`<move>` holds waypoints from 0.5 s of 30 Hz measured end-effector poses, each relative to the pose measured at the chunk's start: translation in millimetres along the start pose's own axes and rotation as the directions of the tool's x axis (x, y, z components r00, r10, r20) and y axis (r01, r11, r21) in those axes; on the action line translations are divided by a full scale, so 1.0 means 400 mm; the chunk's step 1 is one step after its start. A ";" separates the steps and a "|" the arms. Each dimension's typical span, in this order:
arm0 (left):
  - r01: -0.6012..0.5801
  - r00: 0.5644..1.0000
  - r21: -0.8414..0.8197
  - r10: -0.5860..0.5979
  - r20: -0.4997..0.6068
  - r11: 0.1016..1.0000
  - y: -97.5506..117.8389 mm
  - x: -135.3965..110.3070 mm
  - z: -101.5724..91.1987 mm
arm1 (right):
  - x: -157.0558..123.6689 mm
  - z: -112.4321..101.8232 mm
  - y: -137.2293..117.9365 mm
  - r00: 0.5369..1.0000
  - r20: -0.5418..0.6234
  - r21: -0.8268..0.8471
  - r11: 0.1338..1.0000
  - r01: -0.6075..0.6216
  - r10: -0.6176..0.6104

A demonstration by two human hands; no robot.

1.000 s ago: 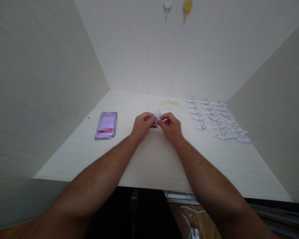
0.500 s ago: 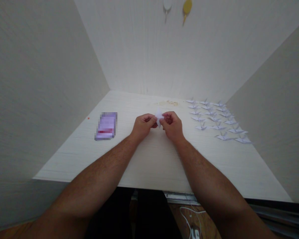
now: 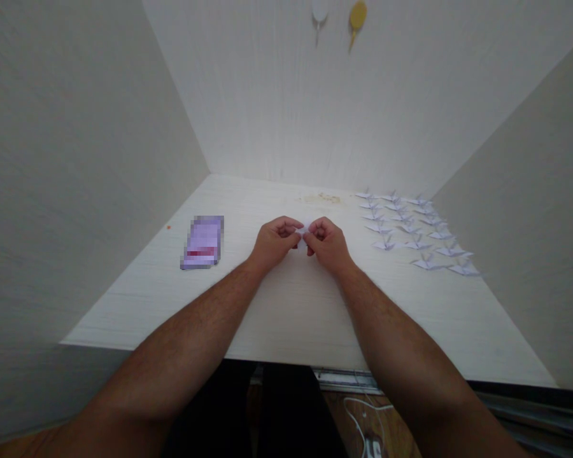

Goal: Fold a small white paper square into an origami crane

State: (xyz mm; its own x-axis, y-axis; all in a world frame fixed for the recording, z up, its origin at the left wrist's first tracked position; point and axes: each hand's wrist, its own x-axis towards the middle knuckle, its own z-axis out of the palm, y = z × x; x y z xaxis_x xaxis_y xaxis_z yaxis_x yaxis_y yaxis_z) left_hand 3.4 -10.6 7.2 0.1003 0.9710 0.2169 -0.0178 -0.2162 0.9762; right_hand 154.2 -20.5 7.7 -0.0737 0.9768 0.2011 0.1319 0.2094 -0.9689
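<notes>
Between my two hands is a small piece of folded white paper (image 3: 302, 240), mostly covered by the fingers. My left hand (image 3: 275, 240) pinches its left side with thumb and fingers. From the other side my right hand (image 3: 328, 242) grips it, thumb toward me. The thumbs nearly meet in front of the paper. How the paper is folded there is too small to make out. To the right, several white folded paper cranes (image 3: 407, 226) stand in rows on the white table (image 3: 296, 305).
A pixelated purple package (image 3: 203, 242) lies on the left of the table, with a small orange dot (image 3: 169, 227) beyond it. White walls enclose the back and sides. Two hooks, one yellow (image 3: 358, 16), hang on the back wall. Below are a white cable and power strip (image 3: 373, 448).
The fingers have shifted on the paper, and my thumbs are closer together. Less of the paper shows now. The cranes and the package stay where they were.
</notes>
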 end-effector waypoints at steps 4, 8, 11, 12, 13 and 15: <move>0.027 0.999 -0.012 -0.027 -0.040 1.000 0.002 0.000 0.002 | -0.001 -0.001 -0.001 0.999 0.024 0.045 0.998 0.035 -0.036; 0.025 0.998 -0.074 -0.030 -0.058 0.997 -0.003 0.001 0.002 | 0.002 0.000 0.013 0.998 0.019 0.115 0.992 0.050 -0.053; 0.030 0.998 -0.115 -0.036 -0.046 0.993 -0.005 0.001 0.002 | 0.004 -0.001 0.022 0.999 0.009 0.173 0.984 0.043 -0.045; 0.034 0.998 -0.125 -0.040 -0.043 0.992 -0.005 0.002 0.002 | 0.005 -0.002 0.023 0.999 0.005 0.182 0.983 0.034 -0.035; 0.037 0.998 -0.133 -0.043 -0.042 0.990 -0.005 0.002 0.002 | 0.006 -0.002 0.023 1.000 -0.001 0.186 0.982 0.023 -0.023; 0.040 0.998 -0.141 -0.047 -0.042 0.989 -0.003 0.001 0.002 | 0.006 -0.003 0.023 1.000 -0.013 0.186 0.982 0.004 -0.002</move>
State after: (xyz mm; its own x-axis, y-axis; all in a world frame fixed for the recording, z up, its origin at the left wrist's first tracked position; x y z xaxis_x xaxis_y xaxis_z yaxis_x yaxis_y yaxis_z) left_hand 4.2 -9.9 6.0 0.0592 0.9835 0.1709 -0.1542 -0.1602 0.9750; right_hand 156.3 -16.0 -0.5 -0.0605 0.9770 0.2045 -0.0549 0.2013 -0.9780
